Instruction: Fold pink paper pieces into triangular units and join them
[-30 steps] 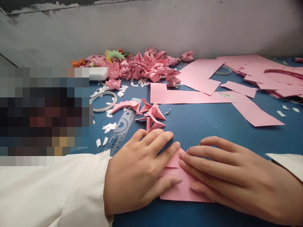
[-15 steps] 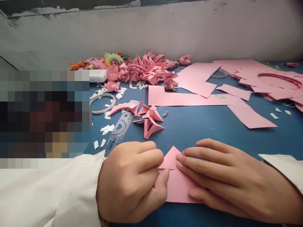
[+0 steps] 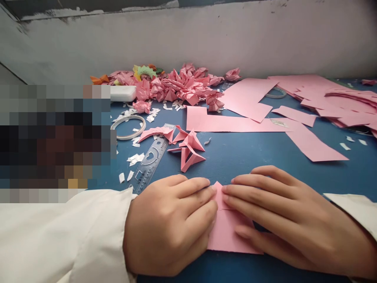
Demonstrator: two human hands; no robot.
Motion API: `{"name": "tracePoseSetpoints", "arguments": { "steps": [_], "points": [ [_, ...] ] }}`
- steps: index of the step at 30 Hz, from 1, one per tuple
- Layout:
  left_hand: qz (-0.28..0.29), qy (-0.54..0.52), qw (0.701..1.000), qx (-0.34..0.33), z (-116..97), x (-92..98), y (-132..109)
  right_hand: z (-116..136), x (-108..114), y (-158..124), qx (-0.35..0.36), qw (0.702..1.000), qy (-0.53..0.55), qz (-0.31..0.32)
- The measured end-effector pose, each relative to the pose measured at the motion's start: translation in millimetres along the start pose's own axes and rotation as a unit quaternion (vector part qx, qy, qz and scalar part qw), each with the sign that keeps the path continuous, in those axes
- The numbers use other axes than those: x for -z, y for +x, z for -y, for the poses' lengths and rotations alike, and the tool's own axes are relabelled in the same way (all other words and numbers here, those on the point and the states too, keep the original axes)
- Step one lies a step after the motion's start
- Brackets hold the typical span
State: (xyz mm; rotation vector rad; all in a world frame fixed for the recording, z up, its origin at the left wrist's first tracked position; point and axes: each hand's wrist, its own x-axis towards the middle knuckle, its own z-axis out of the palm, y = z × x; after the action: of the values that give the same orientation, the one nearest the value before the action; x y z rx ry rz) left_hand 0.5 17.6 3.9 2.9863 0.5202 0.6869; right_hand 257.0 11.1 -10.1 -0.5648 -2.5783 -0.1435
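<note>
A pink paper sheet with a pointed, folded top lies on the blue table between my hands. My left hand rests on its left side, fingers curled and pressed together with their tips near the point; the thumb is hidden. On the right side, my right hand lies with its fingers stretched out, fingertips on the upper folds and the thumb on the lower part. Just beyond the sheet sit folded pink pieces beside a clear ruler.
Crumpled and folded pink papers are heaped by the wall. Flat pink sheets cover the back right. A tape roll, white scraps and a white box lie at the left. A blurred area hides the far left.
My left hand has shifted slightly right and its fingers have extended toward the sheet's point, with the thumb now out of sight. My right hand remains on the right side. The view has shifted slightly.
</note>
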Motion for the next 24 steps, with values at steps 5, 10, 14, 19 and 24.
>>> {"name": "tracePoseSetpoints", "arguments": {
  "steps": [5, 10, 14, 19, 24],
  "points": [
    [0.028, 0.004, 0.999, 0.017, 0.5, 0.5, -1.1, -1.2, -0.1, -0.4, -0.011, 1.0, 0.003, 0.0],
    [-0.008, 0.008, 1.0, 0.009, 1.9, 1.1, 0.3, 0.6, 4.1, -1.3, 0.008, 1.0, -0.008, -0.017],
    [-0.034, 0.049, 0.997, -0.041, -4.2, 4.5, 0.7, 14.0, 0.2, -19.3, 0.022, 0.998, -0.034, -0.049],
    [-0.052, 0.081, 0.995, 0.019, -22.3, 4.8, -6.8, 37.0, -19.2, -34.7, -0.085, 0.984, -0.034, -0.156],
    [-0.08, 0.103, 0.991, 0.027, -25.5, 3.9, -7.2, 30.5, -14.2, -18.5, -0.031, 0.993, -0.02, -0.115]
  ]
}}
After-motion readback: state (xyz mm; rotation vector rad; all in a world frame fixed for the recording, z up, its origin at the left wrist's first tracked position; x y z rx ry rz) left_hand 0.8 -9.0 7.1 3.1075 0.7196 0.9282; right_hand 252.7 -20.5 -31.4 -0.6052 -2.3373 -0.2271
